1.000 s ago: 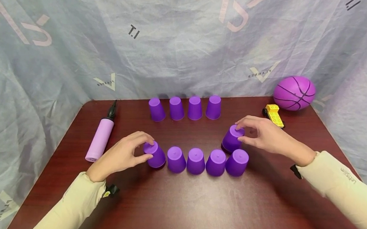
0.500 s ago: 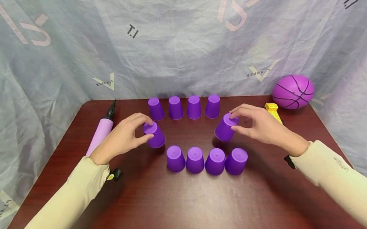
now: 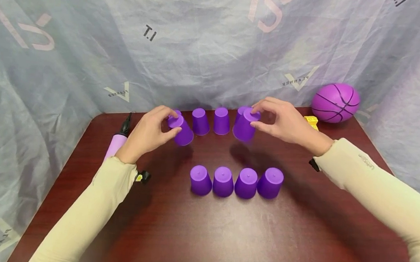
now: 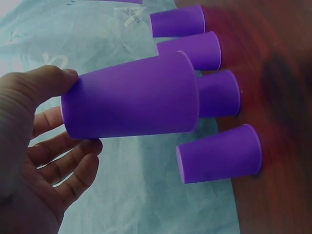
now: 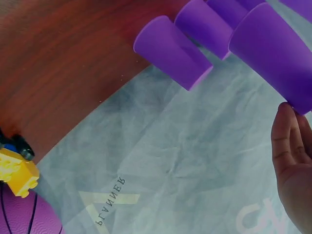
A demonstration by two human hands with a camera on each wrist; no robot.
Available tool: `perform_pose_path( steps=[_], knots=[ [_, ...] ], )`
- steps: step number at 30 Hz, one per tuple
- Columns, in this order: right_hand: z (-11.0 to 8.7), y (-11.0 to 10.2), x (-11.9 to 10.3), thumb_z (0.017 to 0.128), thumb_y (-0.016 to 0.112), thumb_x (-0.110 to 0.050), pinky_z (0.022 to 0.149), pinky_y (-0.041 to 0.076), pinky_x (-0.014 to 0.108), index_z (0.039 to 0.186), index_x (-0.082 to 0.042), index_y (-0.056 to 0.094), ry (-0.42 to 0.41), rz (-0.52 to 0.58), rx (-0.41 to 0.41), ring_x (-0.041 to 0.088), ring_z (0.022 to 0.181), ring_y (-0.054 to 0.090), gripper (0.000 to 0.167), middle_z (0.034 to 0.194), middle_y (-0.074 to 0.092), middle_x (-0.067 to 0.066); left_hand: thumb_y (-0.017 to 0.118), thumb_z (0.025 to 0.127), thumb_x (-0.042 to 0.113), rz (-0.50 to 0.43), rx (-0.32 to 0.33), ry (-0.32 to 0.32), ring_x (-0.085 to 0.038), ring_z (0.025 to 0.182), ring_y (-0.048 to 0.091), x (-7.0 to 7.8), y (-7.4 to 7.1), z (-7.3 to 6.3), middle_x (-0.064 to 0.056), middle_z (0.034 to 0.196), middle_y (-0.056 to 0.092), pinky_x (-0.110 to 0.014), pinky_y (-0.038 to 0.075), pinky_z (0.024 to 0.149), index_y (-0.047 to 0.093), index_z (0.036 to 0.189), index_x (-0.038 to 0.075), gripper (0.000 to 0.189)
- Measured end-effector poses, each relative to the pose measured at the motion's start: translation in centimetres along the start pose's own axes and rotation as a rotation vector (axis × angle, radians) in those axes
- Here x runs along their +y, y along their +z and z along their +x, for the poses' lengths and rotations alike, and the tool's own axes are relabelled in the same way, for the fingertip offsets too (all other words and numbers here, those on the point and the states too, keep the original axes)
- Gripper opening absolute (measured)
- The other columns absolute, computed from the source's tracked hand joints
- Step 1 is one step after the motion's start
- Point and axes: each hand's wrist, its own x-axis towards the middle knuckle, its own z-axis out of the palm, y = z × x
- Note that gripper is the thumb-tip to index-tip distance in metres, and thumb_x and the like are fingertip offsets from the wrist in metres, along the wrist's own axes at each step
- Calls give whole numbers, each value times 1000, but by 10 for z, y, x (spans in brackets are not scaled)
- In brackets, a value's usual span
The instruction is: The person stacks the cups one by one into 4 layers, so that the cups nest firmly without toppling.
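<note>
Near the back of the table, my left hand [image 3: 151, 131] pinches an upside-down purple cup [image 3: 184, 135] by its base. Shadow on the wood beneath shows that cup is raised. My right hand [image 3: 283, 122] grips another inverted purple cup [image 3: 245, 127] the same way, also raised and slightly tilted. Each held cup overlaps an end cup of the back row in the head view; the two middle cups, one at left [image 3: 201, 122] and one at right [image 3: 222, 121], show fully. In the left wrist view, thumb and fingers pinch the narrow end of the held cup [image 4: 131, 100].
Closer to me, several inverted purple cups stand in a row, the leftmost cup [image 3: 200, 182] included. A lavender hand pump [image 3: 115, 144] lies at left, partly behind the left forearm. At back right sit a purple basketball [image 3: 335, 103] and a yellow toy [image 3: 311, 122]. Fabric [image 3: 185, 64] hangs behind.
Both hands have lifted their cups from around the front row and carried them away from me to the back row. The right hand also moved left. The other cups stayed put.
</note>
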Motion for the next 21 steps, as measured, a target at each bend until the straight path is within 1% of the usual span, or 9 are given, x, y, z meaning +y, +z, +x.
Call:
perform_pose_path(
  steps=[3, 5, 9, 12, 16, 18, 21],
  knots=[
    [13, 1, 6, 79, 78, -17, 70, 45, 28, 99, -9, 67, 17, -1, 37, 12, 89, 56, 24, 99, 63, -2, 76, 81, 22, 12, -3, -26, -20, 87, 54, -5, 0, 13, -4, 99, 59, -32, 43, 75, 62, 103, 6, 31],
    [21, 2, 9, 79, 77, -18, 67, 46, 28, 98, -9, 67, 44, -8, 55, 11, 87, 56, 24, 97, 63, -2, 75, 81, 22, 19, -11, -44, -20, 87, 54, -8, 1, 23, -4, 98, 59, -32, 44, 75, 61, 103, 6, 31],
    [38, 3, 13, 81, 76, -23, 62, 46, 28, 100, -9, 67, 116, -43, 46, 11, 82, 55, 25, 95, 62, -1, 75, 82, 23, 28, -40, -81, -20, 87, 56, -11, 0, 41, -4, 98, 59, -33, 45, 76, 61, 102, 6, 30],
    [51, 6, 17, 82, 75, -25, 64, 45, 28, 101, -10, 67, 159, -62, 21, 12, 84, 55, 26, 96, 61, -1, 73, 82, 25, 48, -63, -108, -22, 89, 56, -14, 0, 55, -5, 97, 58, -35, 44, 77, 60, 101, 6, 29],
    [64, 13, 25, 82, 75, -25, 71, 44, 31, 101, -8, 68, 208, -69, -12, 17, 90, 58, 26, 98, 63, 2, 72, 83, 26, 71, -99, -149, -25, 90, 54, -18, 2, 71, -6, 98, 58, -37, 43, 79, 60, 102, 5, 30],
    [69, 16, 28, 81, 75, -24, 75, 43, 32, 101, -7, 68, 239, -69, -32, 20, 92, 59, 26, 99, 64, 3, 72, 84, 26, 77, -119, -170, -25, 89, 54, -20, 3, 77, -7, 99, 58, -37, 43, 79, 60, 102, 5, 31],
    [74, 20, 32, 82, 75, -23, 78, 43, 34, 101, -7, 68, 286, -64, -57, 21, 93, 59, 26, 101, 64, 5, 72, 84, 26, 90, -141, -185, -24, 88, 53, -23, 5, 82, -8, 99, 58, -38, 43, 80, 60, 103, 4, 31]
  ],
)
